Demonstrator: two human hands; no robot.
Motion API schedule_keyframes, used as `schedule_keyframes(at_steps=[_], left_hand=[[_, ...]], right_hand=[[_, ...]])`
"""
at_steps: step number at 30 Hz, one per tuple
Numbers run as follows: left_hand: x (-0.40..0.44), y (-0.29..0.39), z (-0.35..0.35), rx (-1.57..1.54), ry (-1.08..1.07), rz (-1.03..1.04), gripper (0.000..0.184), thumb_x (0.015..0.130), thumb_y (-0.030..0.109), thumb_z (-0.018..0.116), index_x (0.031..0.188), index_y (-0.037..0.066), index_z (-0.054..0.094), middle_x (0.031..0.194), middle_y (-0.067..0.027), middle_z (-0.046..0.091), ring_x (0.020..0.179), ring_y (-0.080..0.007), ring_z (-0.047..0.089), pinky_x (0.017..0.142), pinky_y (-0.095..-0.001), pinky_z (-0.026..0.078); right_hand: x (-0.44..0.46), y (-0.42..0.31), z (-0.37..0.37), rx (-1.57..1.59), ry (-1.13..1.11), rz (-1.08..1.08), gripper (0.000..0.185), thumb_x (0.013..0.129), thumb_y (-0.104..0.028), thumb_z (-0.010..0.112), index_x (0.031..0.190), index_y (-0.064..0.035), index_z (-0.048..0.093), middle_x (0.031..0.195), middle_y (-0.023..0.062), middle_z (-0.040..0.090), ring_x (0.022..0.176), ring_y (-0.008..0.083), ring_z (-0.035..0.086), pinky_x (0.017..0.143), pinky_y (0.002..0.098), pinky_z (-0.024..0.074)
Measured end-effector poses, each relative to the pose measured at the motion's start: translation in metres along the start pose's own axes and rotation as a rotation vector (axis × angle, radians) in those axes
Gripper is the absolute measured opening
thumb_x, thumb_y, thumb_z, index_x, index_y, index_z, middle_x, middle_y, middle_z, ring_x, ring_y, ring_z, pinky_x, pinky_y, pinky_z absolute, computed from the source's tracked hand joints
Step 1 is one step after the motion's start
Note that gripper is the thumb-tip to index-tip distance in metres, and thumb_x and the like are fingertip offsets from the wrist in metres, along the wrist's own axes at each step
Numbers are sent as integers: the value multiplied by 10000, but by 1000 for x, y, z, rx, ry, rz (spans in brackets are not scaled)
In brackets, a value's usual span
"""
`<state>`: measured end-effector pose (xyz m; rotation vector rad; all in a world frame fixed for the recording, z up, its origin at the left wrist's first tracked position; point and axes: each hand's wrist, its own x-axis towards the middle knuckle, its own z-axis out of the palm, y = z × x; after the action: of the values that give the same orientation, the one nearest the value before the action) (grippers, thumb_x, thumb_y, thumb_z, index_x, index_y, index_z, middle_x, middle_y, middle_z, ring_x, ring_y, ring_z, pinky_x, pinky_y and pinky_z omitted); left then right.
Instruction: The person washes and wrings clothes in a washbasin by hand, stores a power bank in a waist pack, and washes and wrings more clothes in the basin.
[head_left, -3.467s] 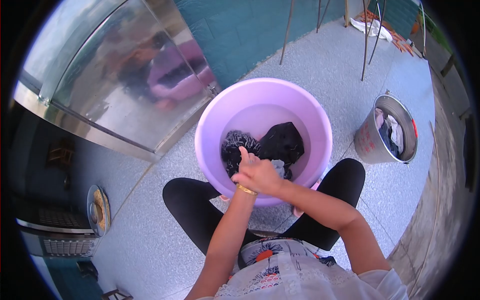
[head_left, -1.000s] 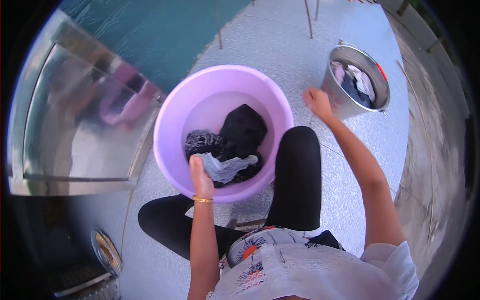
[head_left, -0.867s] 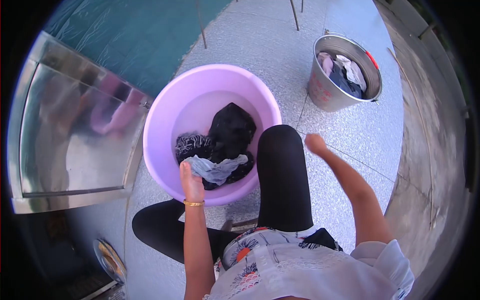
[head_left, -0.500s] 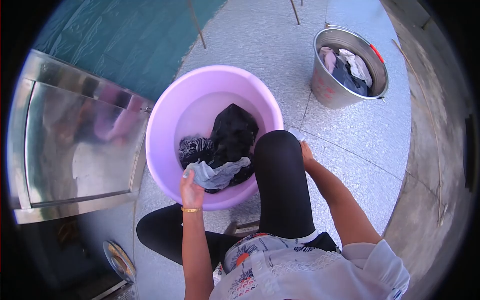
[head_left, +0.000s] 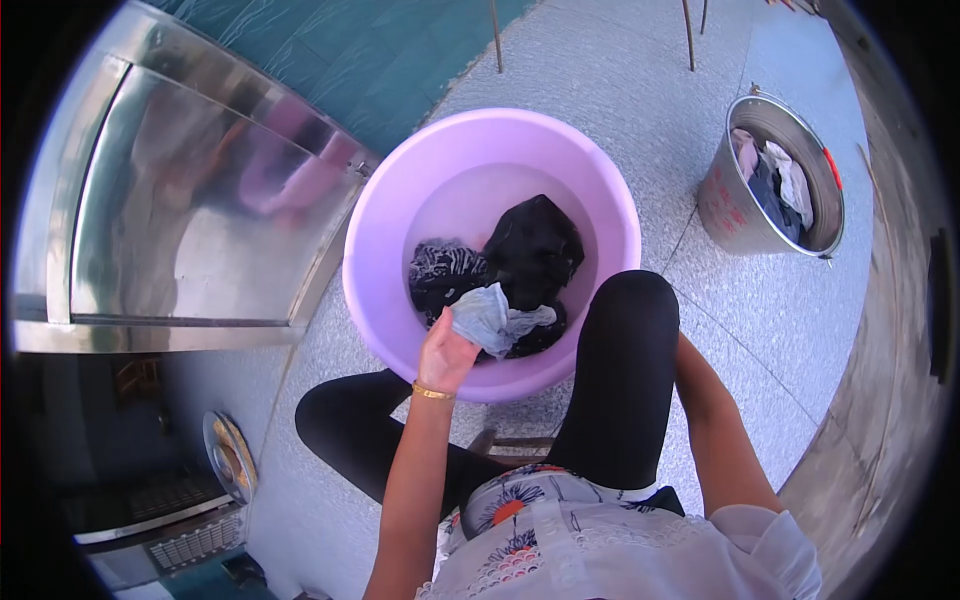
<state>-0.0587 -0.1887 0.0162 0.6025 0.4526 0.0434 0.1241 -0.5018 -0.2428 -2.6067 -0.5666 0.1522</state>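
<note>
A wide purple basin of water stands on the floor at my knees. In it lie a plain black cloth and a black-and-white patterned cloth. My left hand, with a gold bracelet on its wrist, is at the basin's near rim, closed on a light grey cloth that drapes over the dark ones. My right forearm goes down beside the outer side of my raised right knee, which hides my right hand.
A metal bucket holding pink, white and dark cloths stands at the right. A shiny metal cabinet is on the left, with a round dish below it. Thin poles rise at the top.
My hands have come apart; the left took hold of the grey cloth. The right swung out towards the bucket, then came back down behind my raised knee. The view has shifted.
</note>
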Motion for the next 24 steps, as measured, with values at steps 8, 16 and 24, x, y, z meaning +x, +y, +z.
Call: schedule_keyframes(at_steps=[8,16,24], left_hand=[[-5,0,-1,-92,-14,-4,423,887,301,347,1171,-9,389,1194,-116,446,1125,-236,403,945,-372,297],[-6,1,-1,-36,-2,3,449,880,320,362,1186,-8,366,1214,-114,425,1138,-235,385,958,-367,277],[1,2,-4,-80,-32,-15,461,872,308,379,1202,-12,350,1231,-130,409,1156,-253,365,974,-383,261]], right_hand=[[3,-25,-55,312,77,564,115,654,-99,586,754,-86,641,647,69,616,601,163,590,588,294,464],[18,-8,-33,1092,-165,816,466,819,-400,442,948,35,549,876,166,563,830,242,542,734,385,419],[12,-13,-79,1075,-282,915,532,847,-469,352,959,19,531,817,97,565,744,205,537,684,339,443]])
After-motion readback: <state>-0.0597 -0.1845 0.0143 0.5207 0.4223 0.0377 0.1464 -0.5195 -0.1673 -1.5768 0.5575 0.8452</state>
